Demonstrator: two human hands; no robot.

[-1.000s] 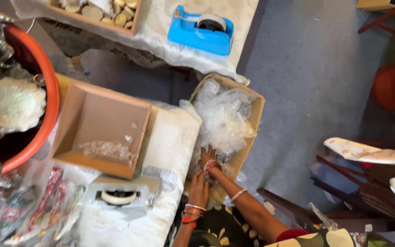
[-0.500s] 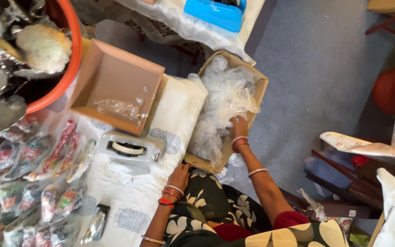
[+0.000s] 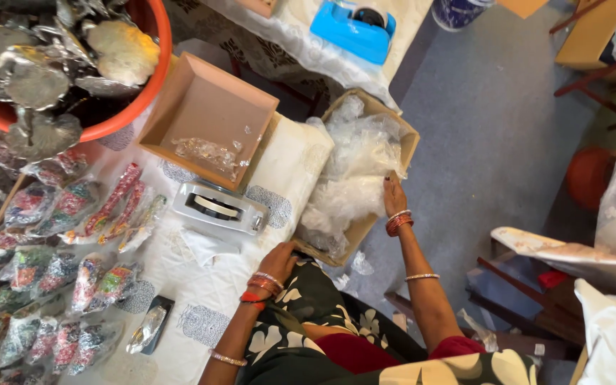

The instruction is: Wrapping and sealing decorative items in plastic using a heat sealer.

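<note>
My right hand (image 3: 394, 196) reaches into a cardboard box (image 3: 409, 142) on the floor, fingers resting on a heap of clear plastic bags (image 3: 354, 167); whether it grips one I cannot tell. My left hand (image 3: 278, 258) rests near the table's edge, fingers curled, beside the box's near corner. A grey weighing scale (image 3: 219, 207) stands just left of that hand on the white cloth.
An open brown carton (image 3: 208, 107) with some clear wrappers sits behind the scale. An orange tub (image 3: 144, 85) of silvery packets stands at top left. Rows of colourful packets (image 3: 51, 271) lie on the table. A blue tape dispenser (image 3: 353, 30) is at the back. Wooden furniture (image 3: 536, 285) stands right.
My right hand has slid further into the box of plastic bags. My left hand has come to rest at the table's edge. The view has tilted down and left.
</note>
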